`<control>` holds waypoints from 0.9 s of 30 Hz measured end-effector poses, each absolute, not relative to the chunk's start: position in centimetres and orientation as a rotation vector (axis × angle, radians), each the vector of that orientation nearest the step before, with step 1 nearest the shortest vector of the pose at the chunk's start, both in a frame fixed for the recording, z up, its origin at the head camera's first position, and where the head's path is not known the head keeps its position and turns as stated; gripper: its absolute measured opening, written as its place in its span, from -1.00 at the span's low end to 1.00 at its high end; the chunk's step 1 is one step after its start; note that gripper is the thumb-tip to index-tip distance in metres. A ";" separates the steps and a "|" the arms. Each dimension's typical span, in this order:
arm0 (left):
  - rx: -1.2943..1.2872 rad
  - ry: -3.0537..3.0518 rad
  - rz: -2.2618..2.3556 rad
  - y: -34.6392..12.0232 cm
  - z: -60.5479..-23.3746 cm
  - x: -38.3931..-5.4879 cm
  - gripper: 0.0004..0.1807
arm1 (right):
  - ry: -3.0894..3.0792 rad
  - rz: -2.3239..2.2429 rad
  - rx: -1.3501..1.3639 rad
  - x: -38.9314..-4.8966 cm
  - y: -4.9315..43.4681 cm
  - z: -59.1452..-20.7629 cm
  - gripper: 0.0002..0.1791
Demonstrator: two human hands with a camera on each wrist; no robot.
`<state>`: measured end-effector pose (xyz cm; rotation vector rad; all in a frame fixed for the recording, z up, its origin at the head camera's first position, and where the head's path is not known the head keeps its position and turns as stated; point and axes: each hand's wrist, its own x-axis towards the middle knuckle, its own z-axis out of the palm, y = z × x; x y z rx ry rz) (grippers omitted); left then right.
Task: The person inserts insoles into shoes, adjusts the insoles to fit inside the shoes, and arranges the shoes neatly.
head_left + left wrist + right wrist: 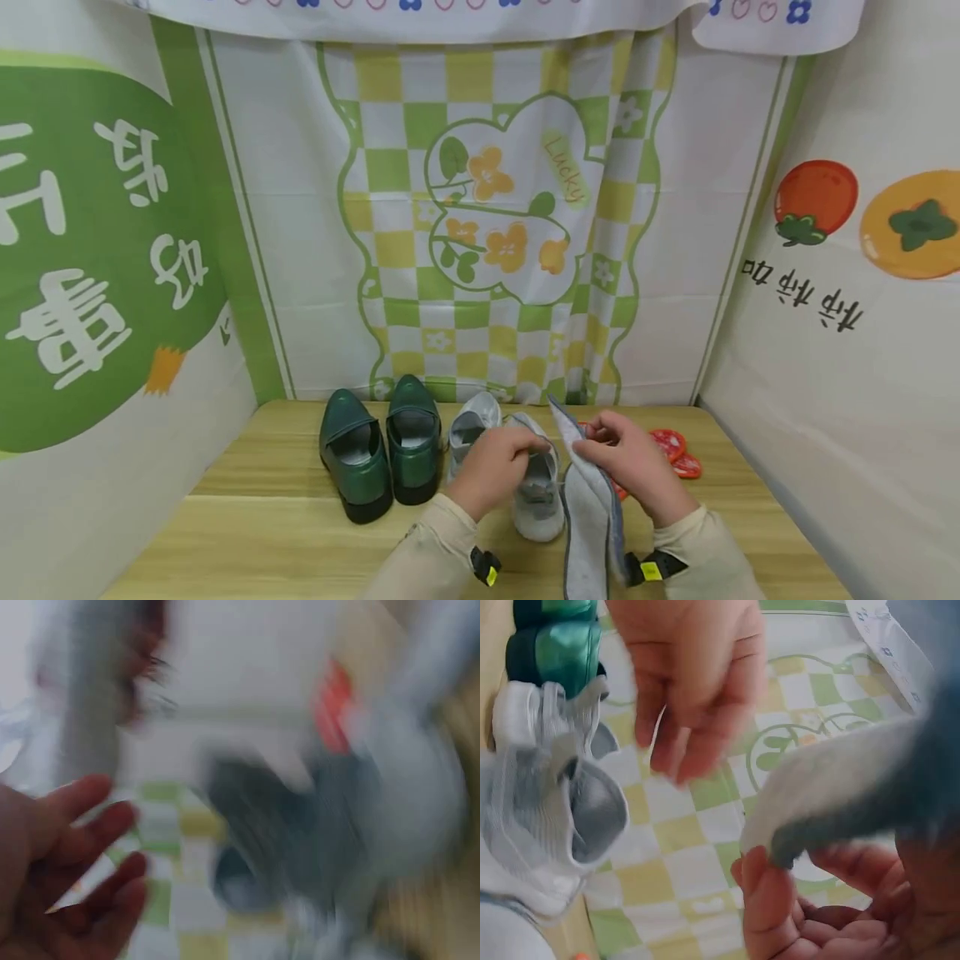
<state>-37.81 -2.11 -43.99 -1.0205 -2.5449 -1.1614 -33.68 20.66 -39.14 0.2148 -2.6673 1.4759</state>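
Observation:
My right hand (626,454) pinches a soft grey insole (577,437) with a dark blue edge, thumb on one side and fingers on the other; the right wrist view shows the grip close up. More grey, blue-edged material (588,533) runs down toward me below it; I cannot tell whether this is a second insole. My left hand (495,467) hovers above a pair of pale grey sneakers, between the left sneaker (480,408) and the right sneaker (538,517). Its fingers are loosely bent with nothing in them, as the left wrist view (82,862) also shows.
To the left stand two dark green loafers (356,458), toes toward the back. Red patterned rounded items (678,450) lie partly hidden behind my right hand. All sit on a wooden surface (247,517). A checked curtain (480,333) hangs behind, with printed walls at both sides.

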 end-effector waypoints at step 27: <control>-0.908 -2.740 -0.537 -3.0 -47.2 -40.3 -0.77 | -3.204 0.630 0.338 -39.5 13.7 -41.8 -0.44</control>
